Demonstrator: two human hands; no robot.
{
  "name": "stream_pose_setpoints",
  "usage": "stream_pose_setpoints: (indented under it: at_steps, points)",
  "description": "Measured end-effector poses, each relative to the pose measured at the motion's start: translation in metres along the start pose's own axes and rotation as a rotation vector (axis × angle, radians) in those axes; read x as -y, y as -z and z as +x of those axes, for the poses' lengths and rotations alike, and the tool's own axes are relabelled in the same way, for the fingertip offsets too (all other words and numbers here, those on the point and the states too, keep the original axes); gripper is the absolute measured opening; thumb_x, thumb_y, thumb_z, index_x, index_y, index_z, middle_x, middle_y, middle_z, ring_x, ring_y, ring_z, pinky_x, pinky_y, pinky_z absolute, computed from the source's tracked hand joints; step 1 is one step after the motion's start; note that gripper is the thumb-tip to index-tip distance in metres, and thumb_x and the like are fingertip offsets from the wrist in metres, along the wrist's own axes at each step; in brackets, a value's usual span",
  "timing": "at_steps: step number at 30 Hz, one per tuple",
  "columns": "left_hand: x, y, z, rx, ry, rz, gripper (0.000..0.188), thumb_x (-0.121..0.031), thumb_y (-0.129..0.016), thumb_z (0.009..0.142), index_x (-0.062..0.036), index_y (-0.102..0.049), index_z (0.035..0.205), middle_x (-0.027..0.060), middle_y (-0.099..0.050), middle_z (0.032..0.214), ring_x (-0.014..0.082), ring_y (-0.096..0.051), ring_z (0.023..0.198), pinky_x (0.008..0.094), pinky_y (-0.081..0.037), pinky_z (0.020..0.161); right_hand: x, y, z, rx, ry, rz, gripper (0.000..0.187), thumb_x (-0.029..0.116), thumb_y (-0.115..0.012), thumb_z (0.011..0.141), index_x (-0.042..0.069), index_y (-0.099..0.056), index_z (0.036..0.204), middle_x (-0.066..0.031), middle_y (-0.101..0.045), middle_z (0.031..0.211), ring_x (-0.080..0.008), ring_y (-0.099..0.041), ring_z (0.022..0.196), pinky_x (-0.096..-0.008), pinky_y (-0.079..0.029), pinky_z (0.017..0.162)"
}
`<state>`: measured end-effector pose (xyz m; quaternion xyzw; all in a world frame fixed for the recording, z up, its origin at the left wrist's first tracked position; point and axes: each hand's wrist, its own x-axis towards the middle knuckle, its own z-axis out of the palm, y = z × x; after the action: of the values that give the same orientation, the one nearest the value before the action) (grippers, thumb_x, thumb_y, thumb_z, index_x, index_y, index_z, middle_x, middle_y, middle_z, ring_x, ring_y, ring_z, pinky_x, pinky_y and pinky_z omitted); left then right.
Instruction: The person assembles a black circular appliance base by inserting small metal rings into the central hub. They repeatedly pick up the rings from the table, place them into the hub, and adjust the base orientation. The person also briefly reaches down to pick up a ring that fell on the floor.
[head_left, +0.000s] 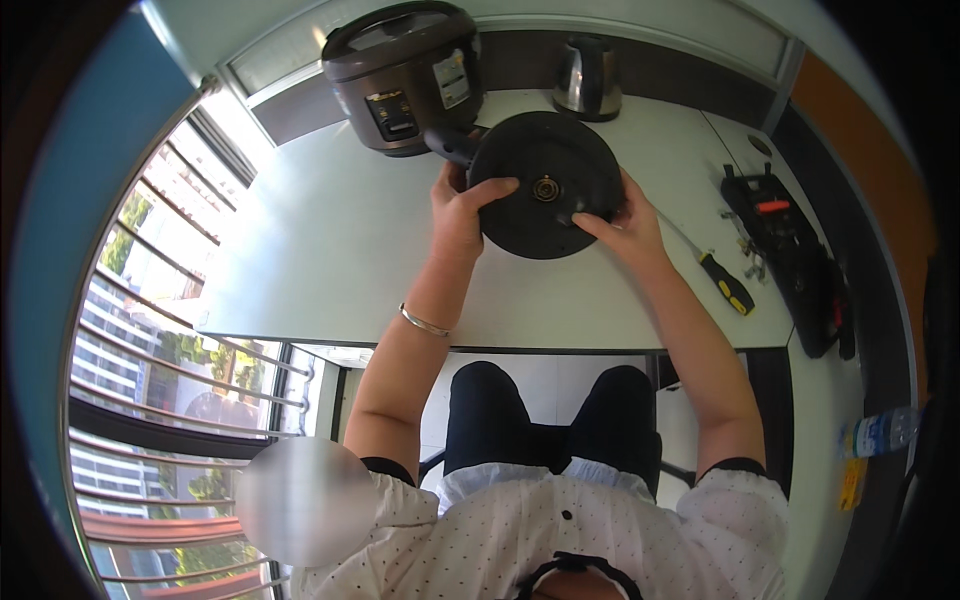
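Between my two hands is a black electric kettle (535, 225), its round underside turned up with a brass-coloured ring connector at the centre. Its dark handle points to the upper left. My left hand (460, 212) grips the left side, thumb lying across the underside near the connector. On the right side, my right hand (632, 228) holds the edge with its thumb pressed on the lower right of the disc. The fingers of both hands are mostly hidden behind it. To the right lies a screwdriver (725, 282) with a yellow and black handle.
A brown rice cooker (415, 85) stands at the back left, a silver and black kettle (588, 80) behind my hands. An opened black tool case (785, 235) with small metal parts lies right. A water bottle (885, 432) is at far right; a barred window (180, 400) is left.
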<state>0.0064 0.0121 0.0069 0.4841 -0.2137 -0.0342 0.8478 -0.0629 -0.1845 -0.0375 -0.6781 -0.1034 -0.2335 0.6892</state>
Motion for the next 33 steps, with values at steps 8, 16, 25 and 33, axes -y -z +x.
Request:
stream_pose_setpoints:
  at_steps: [8,16,25,33]
  points:
    - [0.003,0.007,0.001,-0.010,-0.001,0.000,0.074,-0.001,-0.075,0.056,0.0066,-0.045,0.123,0.0125,-0.058,0.103,0.0224,-0.058,0.095,0.0313,-0.046,0.087,-0.004,0.002,0.002,0.032,0.016,-0.008,0.084,0.007,-0.079,0.067,-0.001,-0.032,0.137,-0.0123,-0.049,0.127,-0.0226,-0.051,0.115,-0.0345,-0.045,0.095]
    - [0.003,0.007,0.001,-0.045,-0.001,0.011,0.061,-0.001,-0.075,0.056,0.0058,-0.053,0.112,0.0126,-0.059,0.100,0.0223,-0.059,0.091,0.0313,-0.048,0.082,0.002,0.002,0.001,0.046,0.050,-0.026,0.084,0.009,-0.080,0.067,-0.003,-0.033,0.136,-0.0148,-0.049,0.125,-0.0233,-0.051,0.114,-0.0339,-0.044,0.095]
    - [0.002,0.009,0.001,-0.007,-0.010,0.024,0.066,0.001,-0.072,0.059,0.0071,-0.047,0.120,0.0135,-0.059,0.105,0.0223,-0.058,0.096,0.0308,-0.045,0.087,0.002,0.002,-0.001,0.048,0.039,-0.031,0.084,0.009,-0.079,0.069,-0.005,-0.031,0.136,-0.0161,-0.048,0.126,-0.0238,-0.051,0.115,-0.0335,-0.044,0.095]
    - [0.001,0.011,0.002,0.010,0.011,0.040,0.070,0.002,-0.070,0.061,0.0081,-0.045,0.126,0.0139,-0.058,0.108,0.0221,-0.057,0.100,0.0310,-0.044,0.091,-0.001,0.003,-0.001,0.035,0.044,-0.056,0.083,0.008,-0.079,0.069,-0.005,-0.032,0.135,-0.0161,-0.048,0.127,-0.0246,-0.051,0.115,-0.0342,-0.044,0.095]
